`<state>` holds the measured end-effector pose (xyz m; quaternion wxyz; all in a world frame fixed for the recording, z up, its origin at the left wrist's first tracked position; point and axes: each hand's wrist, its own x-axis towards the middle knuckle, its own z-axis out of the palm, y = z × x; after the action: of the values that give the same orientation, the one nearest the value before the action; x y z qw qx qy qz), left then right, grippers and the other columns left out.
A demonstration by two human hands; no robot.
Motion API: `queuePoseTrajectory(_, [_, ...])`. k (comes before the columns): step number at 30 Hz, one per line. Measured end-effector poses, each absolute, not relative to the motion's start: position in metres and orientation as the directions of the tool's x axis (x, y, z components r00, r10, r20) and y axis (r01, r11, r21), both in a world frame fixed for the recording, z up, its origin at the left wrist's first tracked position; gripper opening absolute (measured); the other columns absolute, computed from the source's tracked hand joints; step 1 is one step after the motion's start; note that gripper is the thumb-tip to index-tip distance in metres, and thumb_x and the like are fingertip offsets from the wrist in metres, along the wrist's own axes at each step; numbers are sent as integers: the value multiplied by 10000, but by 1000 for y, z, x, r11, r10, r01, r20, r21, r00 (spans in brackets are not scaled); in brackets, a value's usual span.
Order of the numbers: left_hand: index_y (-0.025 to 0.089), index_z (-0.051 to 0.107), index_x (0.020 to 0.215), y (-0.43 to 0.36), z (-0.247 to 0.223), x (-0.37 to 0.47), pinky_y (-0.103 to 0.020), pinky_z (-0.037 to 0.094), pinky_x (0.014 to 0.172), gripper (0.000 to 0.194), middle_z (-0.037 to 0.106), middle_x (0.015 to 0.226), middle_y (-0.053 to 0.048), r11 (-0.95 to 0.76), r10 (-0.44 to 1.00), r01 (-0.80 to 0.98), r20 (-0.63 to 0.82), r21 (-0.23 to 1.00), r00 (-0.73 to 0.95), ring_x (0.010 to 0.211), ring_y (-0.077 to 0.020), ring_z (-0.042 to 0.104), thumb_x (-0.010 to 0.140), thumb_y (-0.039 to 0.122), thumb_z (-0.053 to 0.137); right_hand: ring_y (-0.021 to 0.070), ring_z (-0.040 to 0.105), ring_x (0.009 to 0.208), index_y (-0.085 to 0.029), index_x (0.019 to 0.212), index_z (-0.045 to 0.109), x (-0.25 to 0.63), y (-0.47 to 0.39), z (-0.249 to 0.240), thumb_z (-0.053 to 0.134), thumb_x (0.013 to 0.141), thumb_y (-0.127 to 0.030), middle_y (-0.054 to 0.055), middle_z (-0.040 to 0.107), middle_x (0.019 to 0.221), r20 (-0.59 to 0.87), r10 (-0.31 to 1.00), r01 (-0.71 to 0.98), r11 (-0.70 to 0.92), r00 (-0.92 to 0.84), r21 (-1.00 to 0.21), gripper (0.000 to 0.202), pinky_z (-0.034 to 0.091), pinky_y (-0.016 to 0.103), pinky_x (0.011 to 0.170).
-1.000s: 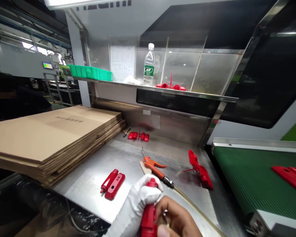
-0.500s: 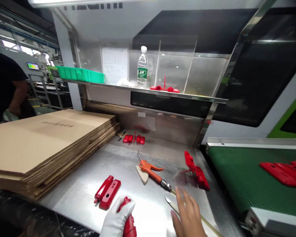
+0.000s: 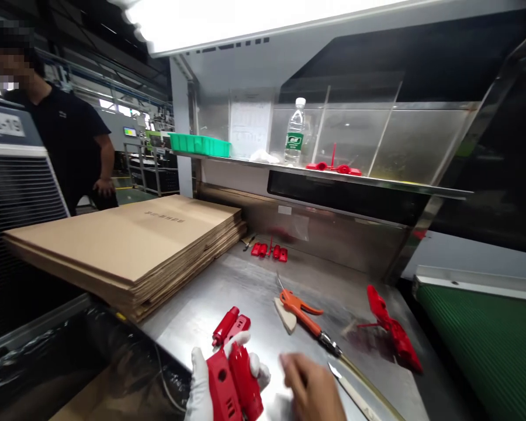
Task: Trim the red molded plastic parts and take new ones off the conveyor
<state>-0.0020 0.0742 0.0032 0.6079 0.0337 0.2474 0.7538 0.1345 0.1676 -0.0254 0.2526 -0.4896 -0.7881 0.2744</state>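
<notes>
My left hand (image 3: 201, 386), in a white glove, grips two red plastic housing parts (image 3: 234, 383) at the bottom middle of the view. My bare right hand (image 3: 313, 389) hovers beside them, blurred, fingers spread and holding nothing. Just beyond the held parts lie another two red parts (image 3: 230, 326) on the steel bench (image 3: 245, 286). A small knife (image 3: 346, 383) lies right of my right hand. An orange air blow gun (image 3: 304, 313) with its hose rests mid-bench next to a beige wedge (image 3: 286, 314).
A stack of flat cardboard (image 3: 131, 245) covers the bench's left. Red sprue parts (image 3: 392, 330) lie at right, small red pieces (image 3: 269, 250) by the back wall. A shelf carries a water bottle (image 3: 294, 131) and green bin (image 3: 199, 144). Green conveyor (image 3: 486, 345) at right. A person in black (image 3: 74, 146) stands far left.
My view swung left, so the conveyor's red parts left the frame. My right hand let go of the knife, which lies on the bench. My left hand now shows two red parts.
</notes>
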Motion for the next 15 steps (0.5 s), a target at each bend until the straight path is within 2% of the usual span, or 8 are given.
queuePoseTrajectory(2, [264, 658, 1195, 72, -2, -9, -351, 503, 568, 773, 674, 731, -78, -169, 964, -850, -97, 499, -249, 646, -262, 673, 772, 861, 407, 321, 728, 898, -230, 945, 701, 126, 202, -7, 307, 1026, -511, 115, 768, 915, 27, 966, 884, 248, -258, -396, 492, 527, 406, 762])
queuePoseTrajectory(3, [260, 688, 1118, 69, -4, -12, -344, 483, 544, 784, 660, 704, -74, -166, 977, -839, -31, 519, -212, 591, -246, 648, 766, 880, 362, 361, 718, 965, -185, 1002, 696, 118, 217, -1, 347, 1026, -458, 165, 759, 989, 16, 975, 916, 212, -220, -342, 444, 527, 448, 789])
queuePoseTrajectory(5, [261, 702, 1060, 63, -6, -16, -319, 448, 524, 817, 645, 665, -62, -125, 992, -832, 38, 540, -124, 531, -212, 603, 735, 911, 329, 404, 704, 1004, -103, 1076, 672, 101, 237, 5, 395, 1014, -375, 241, 727, 1084, 5, 985, 942, 164, -170, -294, 394, 528, 491, 792])
queuePoseTrajectory(7, [240, 699, 1072, 58, -5, -18, -299, 426, 532, 855, 646, 656, -60, -91, 996, -827, 39, 555, -83, 540, -197, 590, 694, 932, 370, 398, 703, 1000, -77, 1106, 645, 89, 242, 3, 351, 1017, -340, 256, 711, 1114, 31, 984, 936, 174, -173, -306, 405, 529, 491, 782])
queuePoseTrajectory(9, [200, 701, 1066, 54, -3, -19, -309, 423, 534, 897, 646, 652, -64, -81, 996, -812, 28, 579, -79, 541, -199, 586, 660, 945, 410, 379, 705, 982, -110, 1087, 621, 87, 234, -4, 348, 1009, -365, 229, 718, 1089, 62, 977, 910, 211, -202, -356, 381, 529, 464, 763])
queuePoseTrajectory(11, [183, 701, 1051, 53, -3, -22, -318, 423, 523, 890, 655, 660, -68, -90, 995, -804, 26, 588, -92, 533, -205, 593, 660, 939, 441, 341, 710, 901, -171, 996, 585, 94, 215, -14, 422, 981, -416, 163, 734, 962, 84, 964, 834, 261, -253, -486, 295, 527, 417, 727])
queuePoseTrajectory(13, [177, 687, 1066, 52, -4, -26, -312, 430, 517, 859, 663, 675, -60, -98, 994, -799, 15, 593, -111, 532, -194, 600, 704, 916, 441, 271, 700, 752, -214, 962, 526, 104, 185, -22, 469, 964, -486, 76, 718, 809, 131, 951, 690, 295, -281, -661, 278, 525, 348, 658])
queuePoseTrajectory(15, [168, 660, 1121, 50, -6, -30, -307, 469, 539, 777, 674, 729, -44, -100, 991, -796, -14, 597, -134, 565, -170, 607, 804, 842, 438, 208, 681, 633, -227, 1013, 511, 110, 150, -25, 459, 970, -539, 22, 711, 737, 244, 946, 520, 322, -215, -791, 319, 521, 282, 579])
